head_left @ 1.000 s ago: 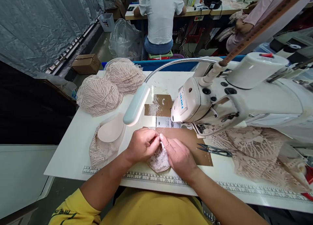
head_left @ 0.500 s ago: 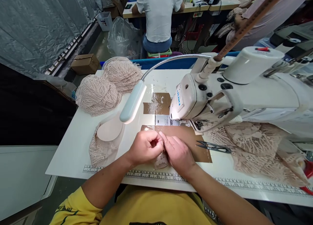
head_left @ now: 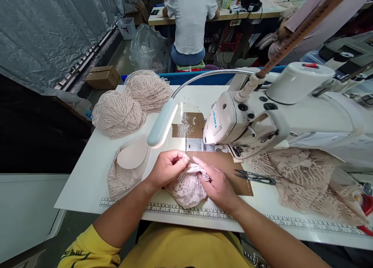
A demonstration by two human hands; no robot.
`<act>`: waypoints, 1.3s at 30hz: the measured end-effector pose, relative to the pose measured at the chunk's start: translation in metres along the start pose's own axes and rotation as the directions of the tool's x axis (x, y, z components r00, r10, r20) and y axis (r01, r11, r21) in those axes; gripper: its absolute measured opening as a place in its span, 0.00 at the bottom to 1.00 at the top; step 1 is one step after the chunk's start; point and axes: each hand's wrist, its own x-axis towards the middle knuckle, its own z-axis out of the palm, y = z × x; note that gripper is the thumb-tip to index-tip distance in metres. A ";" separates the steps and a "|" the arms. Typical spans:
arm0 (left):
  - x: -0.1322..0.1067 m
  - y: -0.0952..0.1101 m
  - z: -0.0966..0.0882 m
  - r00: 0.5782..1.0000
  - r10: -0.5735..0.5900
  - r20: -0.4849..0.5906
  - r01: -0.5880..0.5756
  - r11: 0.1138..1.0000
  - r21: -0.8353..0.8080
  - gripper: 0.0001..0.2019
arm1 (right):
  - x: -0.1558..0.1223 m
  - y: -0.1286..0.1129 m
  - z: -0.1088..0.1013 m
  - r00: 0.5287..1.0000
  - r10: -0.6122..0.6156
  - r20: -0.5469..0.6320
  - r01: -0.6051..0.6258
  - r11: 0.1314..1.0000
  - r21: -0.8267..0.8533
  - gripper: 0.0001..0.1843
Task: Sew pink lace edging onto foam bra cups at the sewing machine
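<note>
A pale pink lace piece, bunched and rounded like a bra cup, lies in front of me at the near edge of the brown board. My right hand grips its right edge between thumb and fingers. At the lace's upper left, my left hand is closed in a pinch; whatever is between those fingertips is too small to make out. Just beyond both hands stands the white sewing machine, its needle area lit. Thread snips lie to the right of my right hand.
Two mounds of beige lace cups sit at the back left. Nearer is a lace piece with a smooth cup. A lamp hangs over the table. More lace lies right. A printed ruler runs along the front edge.
My hands have moved slightly apart. The lace piece, mostly hidden under them before, now shows spread and rounded between them. My right thumb has shifted onto its edge.
</note>
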 end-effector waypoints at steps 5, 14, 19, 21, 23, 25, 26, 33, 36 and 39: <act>0.001 0.003 -0.002 0.999 -0.042 0.035 0.043 0.999 -0.019 0.11 | 0.000 0.000 -0.001 1.000 0.002 0.015 -0.003 0.999 0.045 0.25; 0.001 0.000 -0.003 0.999 -0.034 0.026 0.036 0.998 -0.055 0.11 | 0.000 -0.001 -0.001 0.999 -0.032 0.004 0.032 0.998 0.062 0.24; 0.000 -0.002 -0.003 0.998 0.024 -0.064 -0.023 0.999 0.024 0.20 | -0.001 -0.001 -0.002 0.997 -0.070 -0.029 0.071 0.997 0.043 0.25; 0.000 -0.004 -0.003 0.997 0.046 -0.065 -0.044 0.998 0.033 0.18 | -0.002 -0.001 -0.002 0.997 -0.076 -0.033 0.078 0.996 0.050 0.26; 0.000 -0.005 -0.003 0.999 0.049 -0.014 -0.049 0.999 0.007 0.11 | -0.002 0.000 -0.001 0.996 -0.087 -0.035 0.089 0.994 0.062 0.27; 0.000 -0.005 -0.002 0.995 0.043 0.089 -0.041 0.999 -0.024 0.11 | -0.002 0.001 -0.001 0.994 -0.103 -0.036 0.106 0.992 0.075 0.28; 0.001 -0.005 -0.002 0.990 0.043 0.136 -0.039 0.999 -0.033 0.11 | -0.002 0.001 -0.001 0.993 -0.114 -0.036 0.117 0.990 0.078 0.29; 0.000 -0.006 0.000 0.983 -0.037 0.180 0.066 0.986 -0.155 0.13 | -0.002 0.004 0.004 0.969 -0.241 -0.063 0.245 0.967 0.072 0.36; 0.000 -0.007 0.000 0.978 -0.066 0.195 0.109 0.970 -0.215 0.12 | -0.002 0.004 0.005 0.964 -0.259 -0.063 0.263 0.962 0.070 0.36; -0.001 -0.007 0.001 0.973 -0.057 0.225 0.112 0.964 -0.241 0.11 | -0.001 0.004 0.005 0.963 -0.265 -0.056 0.268 0.962 0.057 0.37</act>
